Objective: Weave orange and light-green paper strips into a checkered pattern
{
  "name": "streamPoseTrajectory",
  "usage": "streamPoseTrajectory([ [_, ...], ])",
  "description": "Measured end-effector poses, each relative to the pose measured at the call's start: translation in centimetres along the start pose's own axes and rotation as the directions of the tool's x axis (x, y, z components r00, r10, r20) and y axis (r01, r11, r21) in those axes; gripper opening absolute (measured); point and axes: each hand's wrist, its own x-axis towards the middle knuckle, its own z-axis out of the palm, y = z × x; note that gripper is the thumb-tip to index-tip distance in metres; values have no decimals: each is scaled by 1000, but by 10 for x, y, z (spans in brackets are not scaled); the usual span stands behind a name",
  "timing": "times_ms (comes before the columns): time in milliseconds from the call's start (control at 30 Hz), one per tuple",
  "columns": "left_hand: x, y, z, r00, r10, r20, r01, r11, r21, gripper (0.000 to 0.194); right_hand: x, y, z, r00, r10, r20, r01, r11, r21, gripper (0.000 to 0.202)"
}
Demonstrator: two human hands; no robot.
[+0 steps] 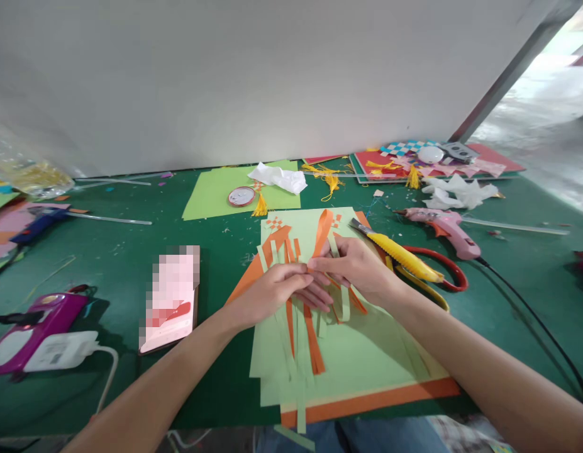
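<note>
An orange paper strip (pixel 324 229) is bent into a loop that stands up above my fingertips. My left hand (pixel 284 286) pinches its lower end between thumb and forefinger, the other fingers stretched out. Close beside it, my right hand (pixel 350 264) also grips the strip; its curled fingers are partly hidden. A pale green strip (pixel 345 305) hangs by the right hand. Under both hands lie loose orange strips (pixel 314 349) and green strips on stacked light green sheets (pixel 366 365). Orange paper (pixel 366 402) shows beneath the stack. Small orange woven pieces (pixel 275 223) lie near its top edge.
Right of the stack are yellow-handled scissors (pixel 404 255), a brush-like tip and a pink glue gun (pixel 444 226) with its cord. A phone (pixel 171 299) and purple power strip (pixel 36 327) lie left. Behind are a tape roll (pixel 241 196), crumpled tissue (pixel 279 178) and yellow tassels (pixel 333 182).
</note>
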Motion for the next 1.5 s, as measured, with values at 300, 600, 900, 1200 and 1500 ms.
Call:
streamPoseTrajectory([
  [300,-1,1,1,1000,21,4,-21,1000,3,25,2,2,1,999,39,7,-39,998,55,29],
  [600,0,-1,-1,999,34,26,-34,999,-4,24,1,-1,1,999,31,43,-34,997,67,31],
  [900,-2,0,1,998,52,44,-52,999,-1,26,0,-1,1,999,27,33,-29,998,51,31],
  [1200,-1,0,0,998,48,36,-48,999,12,25,-1,-1,3,1000,14,23,-15,999,49,32],
  [1500,-1,0,1,998,48,28,-49,998,49,28,-1,1,2,999,33,19,-33,999,41,34],
])
